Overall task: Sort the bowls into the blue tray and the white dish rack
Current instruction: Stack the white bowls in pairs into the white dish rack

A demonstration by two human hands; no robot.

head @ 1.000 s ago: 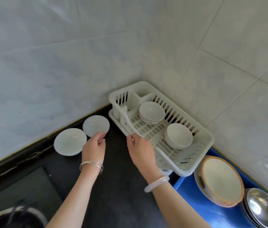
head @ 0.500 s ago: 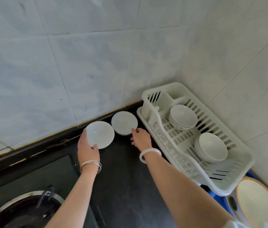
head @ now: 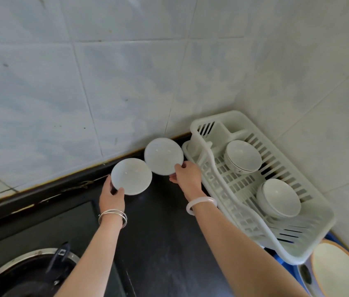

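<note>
Two small white bowls stand on the dark counter by the wall. My left hand (head: 111, 195) grips the near rim of the left white bowl (head: 132, 175). My right hand (head: 187, 179) holds the near edge of the right white bowl (head: 163, 155), thumb on its rim. The white dish rack (head: 311, 236) stands to the right in the corner with two white bowls in it, one at the back (head: 243, 155) and one nearer (head: 279, 197). A strip of the blue tray (head: 282, 260) shows under the rack's near end, at bottom right.
An orange-rimmed bowl (head: 338, 273) sits at the bottom right corner over the blue tray. A gas hob with a round burner ring (head: 25, 269) fills the bottom left. Tiled walls close the counter at the back and right.
My right hand left the rack's edge and moved left onto the right bowl. My left hand shifted from that bowl to the left one and closed on its rim. The view swung left.
</note>
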